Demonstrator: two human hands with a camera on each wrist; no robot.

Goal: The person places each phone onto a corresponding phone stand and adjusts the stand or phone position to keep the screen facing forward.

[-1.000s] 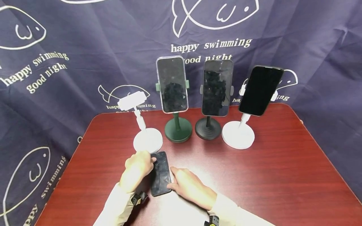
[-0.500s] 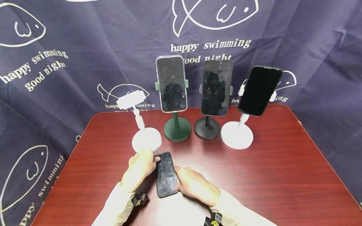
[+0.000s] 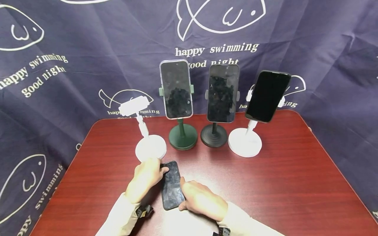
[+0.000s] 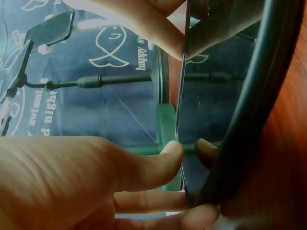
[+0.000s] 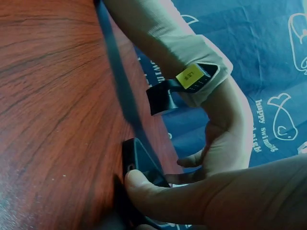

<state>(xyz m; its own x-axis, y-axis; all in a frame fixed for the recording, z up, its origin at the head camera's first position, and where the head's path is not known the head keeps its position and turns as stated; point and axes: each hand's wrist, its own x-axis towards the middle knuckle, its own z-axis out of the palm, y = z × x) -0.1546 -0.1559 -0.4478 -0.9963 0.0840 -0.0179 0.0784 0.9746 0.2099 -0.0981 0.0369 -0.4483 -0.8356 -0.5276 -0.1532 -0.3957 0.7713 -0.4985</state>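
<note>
A black smartphone is held screen up, close over the table in front of me. My left hand pinches its far left corner, thumb on the glass; in the left wrist view the thumb lies on the near face and a finger shows behind the phone. With my right hand I hold the right long edge, the thumb down at the near right corner. In the right wrist view that thumb presses the phone's edge. Just beyond my left hand stands a white phone stand with a bare clamp.
Behind, in a row, stand a green stand, a black stand and a second white stand, each bearing an upright phone. A dark blue fish-print cloth hangs behind the reddish wooden table.
The phone and both hands have shifted slightly right and toward me. My right thumb now sits at the phone's near right corner. The stands stay put.
</note>
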